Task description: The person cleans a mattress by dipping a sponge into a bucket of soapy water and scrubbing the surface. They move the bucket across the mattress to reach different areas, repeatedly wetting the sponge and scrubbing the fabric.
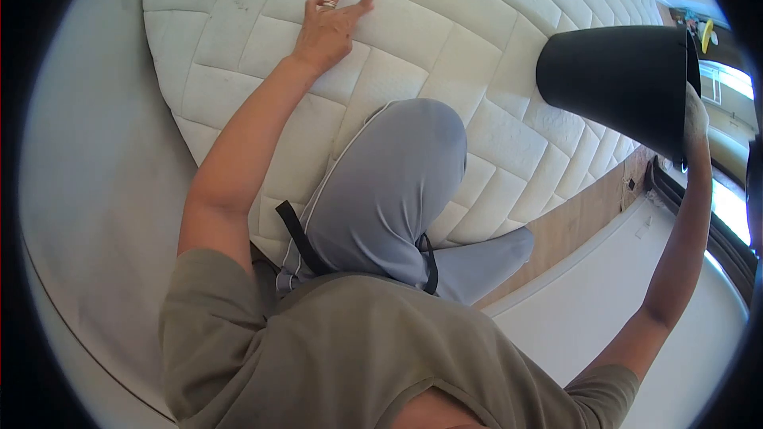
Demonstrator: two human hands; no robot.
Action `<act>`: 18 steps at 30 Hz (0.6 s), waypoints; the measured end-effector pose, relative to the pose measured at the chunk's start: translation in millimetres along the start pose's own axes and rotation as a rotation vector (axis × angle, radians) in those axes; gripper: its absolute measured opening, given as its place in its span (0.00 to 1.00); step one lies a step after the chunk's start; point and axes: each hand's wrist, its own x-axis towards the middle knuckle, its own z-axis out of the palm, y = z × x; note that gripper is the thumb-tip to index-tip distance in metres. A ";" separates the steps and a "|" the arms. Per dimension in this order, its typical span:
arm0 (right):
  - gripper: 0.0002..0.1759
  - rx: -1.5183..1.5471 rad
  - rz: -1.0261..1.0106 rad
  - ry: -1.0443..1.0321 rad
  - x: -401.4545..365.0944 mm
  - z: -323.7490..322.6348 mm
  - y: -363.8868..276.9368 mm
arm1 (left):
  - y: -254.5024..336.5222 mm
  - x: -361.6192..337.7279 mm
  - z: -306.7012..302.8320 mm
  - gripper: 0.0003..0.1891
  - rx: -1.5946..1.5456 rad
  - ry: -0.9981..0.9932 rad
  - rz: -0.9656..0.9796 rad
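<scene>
My left hand (326,32) is over the white quilted mattress (445,48), its fingers apart and partly bent, with a ring on one finger and nothing in its grasp. Out to the right, my right hand (696,115) grips the rim of a black tapered bin (612,83). The bin lies tilted on its side in this view, its mouth toward the right and its base over the mattress. Its inside is mostly hidden, as are some fingers of my right hand.
My bent knee (421,159) in grey trousers rests on the mattress. A pale wall or panel (87,191) runs along the left. Wooden floor (584,210) shows beyond the mattress edge at right, beside a white surface (604,286). Bright windows (727,79) are at far right.
</scene>
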 end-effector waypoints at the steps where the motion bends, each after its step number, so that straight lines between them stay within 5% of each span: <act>1: 0.19 0.003 0.008 -0.004 -6.6 3.3 1.3 | -0.2 1.4 -0.6 0.40 -0.001 -0.003 0.009; 7: 0.20 -0.246 -0.137 -0.007 0.9 -16.0 -18.1 | -7.5 4.8 0.5 0.40 0.015 0.009 0.051; 10: 0.20 -0.005 0.055 -0.023 1.0 -7.1 -18.3 | -5.1 6.9 -17.5 0.40 -0.068 -0.047 -0.019; 12: 0.25 -0.642 -0.209 -0.281 6.4 -14.4 -19.9 | -22.5 -7.5 -19.7 0.39 0.031 0.202 -0.087; 13: 0.25 -0.642 -0.207 -0.277 6.2 -25.8 -21.6 | -37.3 -18.6 -25.0 0.37 0.045 0.259 -0.154; 15: 0.24 0.444 0.520 -0.156 0.0 -75.0 -43.3 | -80.2 -58.0 -33.8 0.35 0.148 0.341 -0.342; 17: 0.21 0.623 0.512 0.108 -31.1 -75.4 -9.7 | -138.6 -113.3 -41.1 0.33 0.308 0.361 -0.568; 18: 0.20 0.439 0.417 0.316 -37.7 -95.2 -24.2 | -157.8 -135.7 -44.6 0.32 0.376 0.357 -0.674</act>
